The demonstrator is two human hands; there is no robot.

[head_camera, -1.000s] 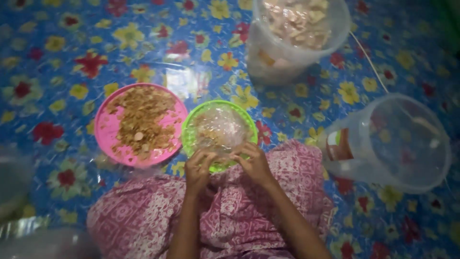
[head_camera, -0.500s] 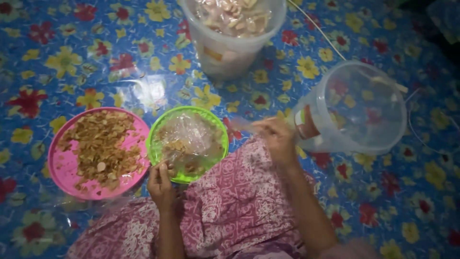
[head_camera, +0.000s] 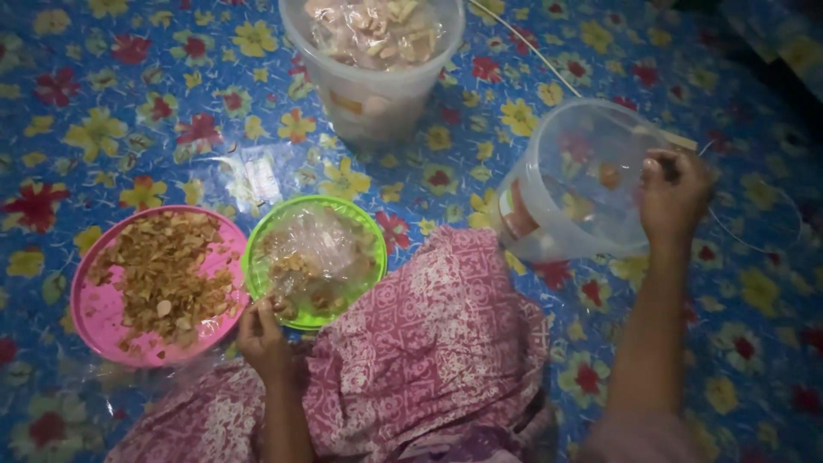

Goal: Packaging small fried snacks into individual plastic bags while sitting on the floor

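My left hand (head_camera: 261, 337) sits at the near rim of a green plate (head_camera: 255, 257), fingers pinched on its edge. The plate holds crumpled clear plastic and some brown chips. My right hand (head_camera: 675, 193) reaches out to the mouth of a clear plastic bucket (head_camera: 549, 214) lying on its side at the right. I see the back of the hand, and its fingers curl over the rim. A small pale orange piece (head_camera: 609, 176) shows inside the bucket. My lap is covered by pink patterned cloth (head_camera: 429, 343).
A pink plate (head_camera: 90, 313) heaped with brown chips lies left of the green one. An upright clear bucket (head_camera: 369, 94) full of pale crackers stands at the top. A thin cord (head_camera: 531, 47) runs across the blue flowered mat (head_camera: 129, 129).
Both hands were together at the green plate; my right hand then carried a small clear packet rightward to the tipped bucket's mouth. The left hand stayed at the plate. The view shifted right.
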